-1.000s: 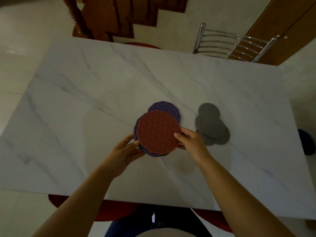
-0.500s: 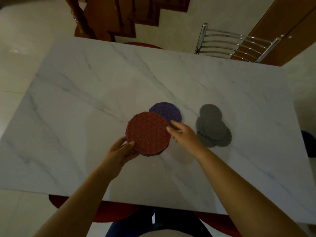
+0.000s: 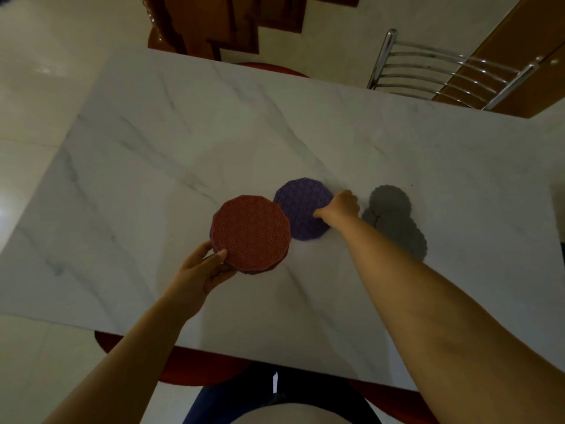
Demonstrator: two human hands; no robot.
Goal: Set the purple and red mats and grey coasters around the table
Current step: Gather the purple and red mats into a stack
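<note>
The white marble worktop [image 3: 214, 142] carried the mats near its middle. The left hand [image 3: 205, 272] gripped the near-left edge of the red mat [image 3: 250, 232], thumb on top and fingers curled beneath, and held it tilted just above the surface. A dark rim of a lower mat [image 3: 263, 270] showed under the red one, held with it; how many lay in that stack could not be told. Just to its right, and partly overlapped by the red mat's edge, 1 purple mat [image 3: 301, 205] lay flat on the worktop. The right hand [image 3: 339, 208] was on the purple mat's right edge, thumb pressed on its top and fingers curled over the rim, pinching it. Just beyond that hand, to the right, the grey coasters [image 3: 394, 223] lay in an overlapping pile, untouched by either hand. A metal chair [image 3: 443, 71] stood at the far right edge of the worktop, and a wooden chair [image 3: 183, 29] at the far side.
</note>
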